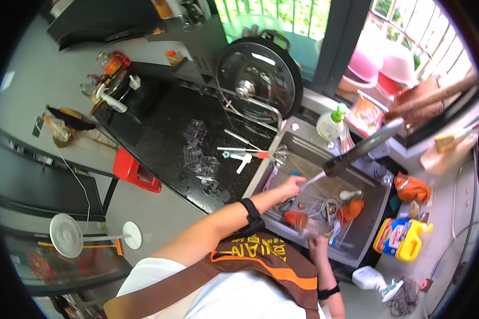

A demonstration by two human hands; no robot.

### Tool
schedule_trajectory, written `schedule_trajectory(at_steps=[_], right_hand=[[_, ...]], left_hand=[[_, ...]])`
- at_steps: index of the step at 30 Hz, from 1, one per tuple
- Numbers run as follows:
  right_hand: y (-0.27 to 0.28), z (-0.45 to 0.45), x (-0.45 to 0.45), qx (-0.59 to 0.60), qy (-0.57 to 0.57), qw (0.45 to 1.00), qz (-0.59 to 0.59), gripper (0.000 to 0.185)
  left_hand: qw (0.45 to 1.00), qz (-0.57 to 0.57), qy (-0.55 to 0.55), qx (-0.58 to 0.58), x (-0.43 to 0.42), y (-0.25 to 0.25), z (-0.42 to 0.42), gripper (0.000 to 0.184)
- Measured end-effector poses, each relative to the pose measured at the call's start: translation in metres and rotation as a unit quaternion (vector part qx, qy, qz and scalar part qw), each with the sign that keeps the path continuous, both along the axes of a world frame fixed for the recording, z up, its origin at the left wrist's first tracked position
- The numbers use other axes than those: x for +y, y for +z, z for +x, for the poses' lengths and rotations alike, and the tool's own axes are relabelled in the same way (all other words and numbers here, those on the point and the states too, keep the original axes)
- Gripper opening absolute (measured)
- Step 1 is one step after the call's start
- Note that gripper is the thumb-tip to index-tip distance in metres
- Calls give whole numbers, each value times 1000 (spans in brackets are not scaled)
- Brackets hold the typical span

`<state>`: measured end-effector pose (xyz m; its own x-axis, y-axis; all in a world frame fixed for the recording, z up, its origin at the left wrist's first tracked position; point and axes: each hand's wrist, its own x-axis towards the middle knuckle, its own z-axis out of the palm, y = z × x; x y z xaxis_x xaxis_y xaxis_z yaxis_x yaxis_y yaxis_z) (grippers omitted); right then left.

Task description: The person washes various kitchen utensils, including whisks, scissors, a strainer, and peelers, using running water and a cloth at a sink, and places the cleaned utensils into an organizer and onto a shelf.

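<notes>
My left hand [292, 187] reaches over the sink [377, 215], fingers drawn together at the end of the pale streak below the black faucet [351, 154]. What those fingers hold, if anything, I cannot make out. Low at the sink's near side, my right hand [318, 244] is blurred, its fingers closed at a see-through plastic piece [311, 227]. Orange cloth-like items [351, 211], wire-like utensils and a white spoon-shaped thing [350, 194] lie in the basin. A whisk [280, 155] rests across the sink's left edge.
Clear plastic boxes [199, 154] and a white-and-teal tool [240, 159] lie on the wet black counter [165, 122]. A big glass lid [258, 74] leans behind. Right of the sink are a soap bottle [331, 123], a yellow jug [403, 239] and a spray bottle [370, 278].
</notes>
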<state>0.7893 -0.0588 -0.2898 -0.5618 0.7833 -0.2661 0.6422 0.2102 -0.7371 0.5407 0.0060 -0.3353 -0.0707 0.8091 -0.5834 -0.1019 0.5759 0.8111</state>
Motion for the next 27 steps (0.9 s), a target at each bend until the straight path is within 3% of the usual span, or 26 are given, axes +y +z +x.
schedule_trajectory(at_steps=[2,4,6,7,8,10,11,15,16,17,19,21,24,26,27], right_hand=[[11,-1,-6,92,-56,993,42,17],[31,-7,-7,114,-98,976,156,18],[38,-10,-11,125,-32,978,163,15],[41,-11,-14,133,27,977,167,13],[38,-14,-17,156,18,976,151,15],[59,-22,-14,103,-34,985,134,18],[75,-30,-7,147,-36,975,162,18],[175,-88,20,289,-64,943,150,18],[220,-106,21,241,-55,958,146,10],[241,-122,32,243,1,930,277,4],[292,-160,43,216,-63,941,252,13],[335,-204,65,229,-47,894,382,15],[384,-296,99,493,-23,805,329,16],[402,-352,160,556,31,718,418,15],[414,-382,171,556,5,716,422,15]], left_hand=[[991,79,64,-83,1,-35,5,45],[988,106,79,-84,-1,-31,1,39],[987,111,-3,115,-6,-17,-1,21],[947,164,-43,274,-13,6,-5,16],[945,171,-40,275,-17,11,-11,16],[900,180,-134,374,-24,18,-17,19],[884,180,-155,402,-28,20,-21,21],[867,275,-110,401,-44,7,-37,23],[880,265,-109,378,-50,18,-42,24],[893,255,-108,355,-57,28,-48,26],[905,251,-109,326,-69,44,-60,25],[916,251,-125,287,-77,50,-74,23],[907,300,-137,262,-93,71,-96,21],[914,292,-161,232,-105,88,-114,22],[911,299,-166,232,-109,93,-122,22]])
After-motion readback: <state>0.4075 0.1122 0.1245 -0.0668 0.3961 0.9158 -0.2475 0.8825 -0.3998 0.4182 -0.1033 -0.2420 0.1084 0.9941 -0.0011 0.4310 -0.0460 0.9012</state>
